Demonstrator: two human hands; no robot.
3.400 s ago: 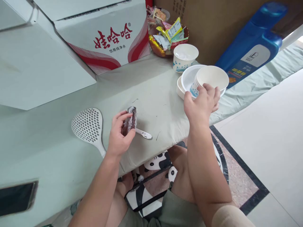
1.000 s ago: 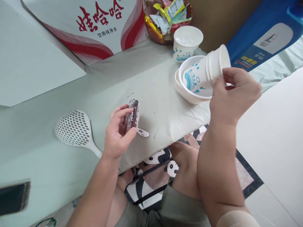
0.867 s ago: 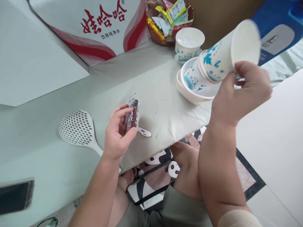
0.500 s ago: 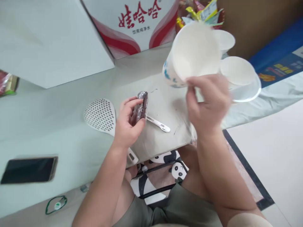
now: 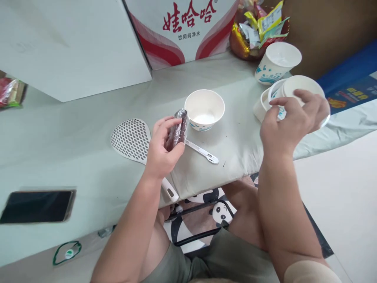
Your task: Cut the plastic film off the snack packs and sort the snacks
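Note:
My left hand [image 5: 165, 147] is closed around a dark brown bar in clear plastic wrap [image 5: 177, 131], held above the table. Just past its fingertips a white paper bowl [image 5: 204, 108] with a blue pattern stands upright. Below the bar lies a thin white plastic utensil [image 5: 204, 153], its left end hidden by my hand. My right hand [image 5: 290, 116], fingers curved and apart, hovers at a paper cup [image 5: 290, 86] in a white container [image 5: 259, 110]; whether the fingertips touch the cup I cannot tell. Partly behind my left wrist is a white slotted skimmer [image 5: 131, 139].
Another paper cup [image 5: 278, 61] stands behind the container, near a basket of wrapped snacks [image 5: 259, 29]. A large white and red carton [image 5: 188, 35] and a white box [image 5: 88, 47] border the back. A phone [image 5: 38, 206] lies left. The table's front edge is above my knees.
The paper bowl that my right hand held up now stands on the table, let go. My right hand has moved right to the cups. My left hand still holds the wrapped bar.

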